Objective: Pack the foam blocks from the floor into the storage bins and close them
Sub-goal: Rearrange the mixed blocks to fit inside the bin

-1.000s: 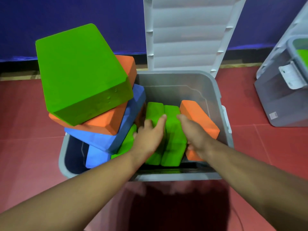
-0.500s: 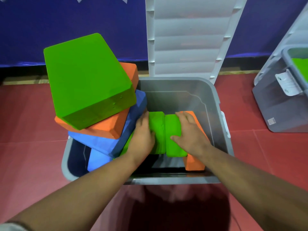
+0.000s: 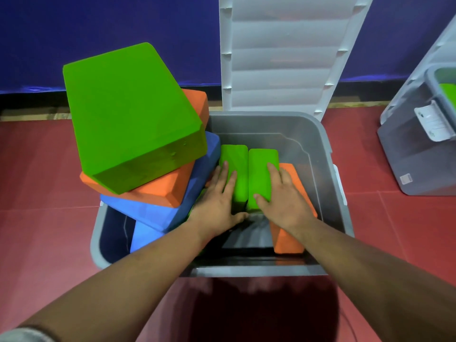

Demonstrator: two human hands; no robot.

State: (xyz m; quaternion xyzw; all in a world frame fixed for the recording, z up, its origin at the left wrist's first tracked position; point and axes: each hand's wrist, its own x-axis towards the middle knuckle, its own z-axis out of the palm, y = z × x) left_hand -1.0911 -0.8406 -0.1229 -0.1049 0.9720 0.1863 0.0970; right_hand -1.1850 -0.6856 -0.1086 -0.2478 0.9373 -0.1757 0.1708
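Head view looks down into a grey plastic storage bin (image 3: pixel 328 149) on a red tiled floor (image 3: pixel 37 169), its white ribbed lid (image 3: pixel 283 58) standing upright at the far edge. Inside it, a narrow green foam block (image 3: pixel 235 156) and a second narrow green foam block (image 3: pixel 261 164) stand on edge, side by side and touching, with a slanted orange foam block (image 3: pixel 288 240) just to their right. The left hand (image 3: pixel 217 201) lies flat on the first green block and the right hand (image 3: pixel 281 198) on the second, fingers straight, hands apart. Over the bin's left side leans a tilted pile: a large green foam slab (image 3: pixel 130 114) on an orange foam slab (image 3: pixel 162 191) on a blue foam slab (image 3: pixel 202 169). All the blocks are matte with rounded corners. A second grey bin (image 3: pixel 414 156) stands well apart at right.
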